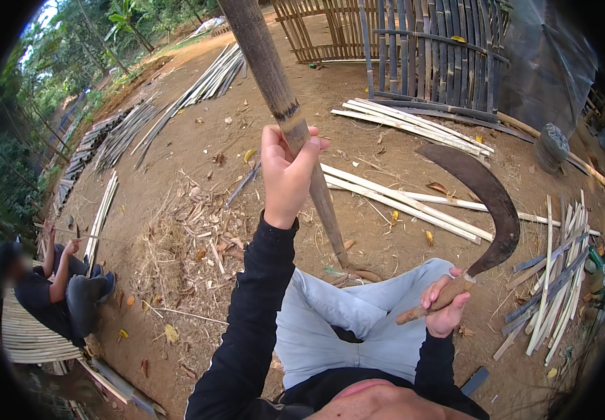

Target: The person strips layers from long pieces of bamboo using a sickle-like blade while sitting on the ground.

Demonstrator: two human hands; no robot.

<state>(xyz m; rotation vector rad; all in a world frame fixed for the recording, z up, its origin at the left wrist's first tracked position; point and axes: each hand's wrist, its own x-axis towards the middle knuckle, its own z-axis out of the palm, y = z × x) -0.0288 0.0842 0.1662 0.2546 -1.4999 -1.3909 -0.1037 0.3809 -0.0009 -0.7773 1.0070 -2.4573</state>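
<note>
The view looks from the person's head, through the left of two side-by-side fisheye cameras, upright and unmirrored. It faces steeply downward and forward. Pale jeans fill the lower middle at close range, with the left hand and right hand also near; the bamboo fence panel stands well beyond, toward the top. Dark, rounded edges frame everything.

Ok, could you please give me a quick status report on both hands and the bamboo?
Left hand gripping dark bamboo piece. Right hand holding sickle by its handle. Sickle and bamboo piece apart; pale strips on the ground ahead.
</note>
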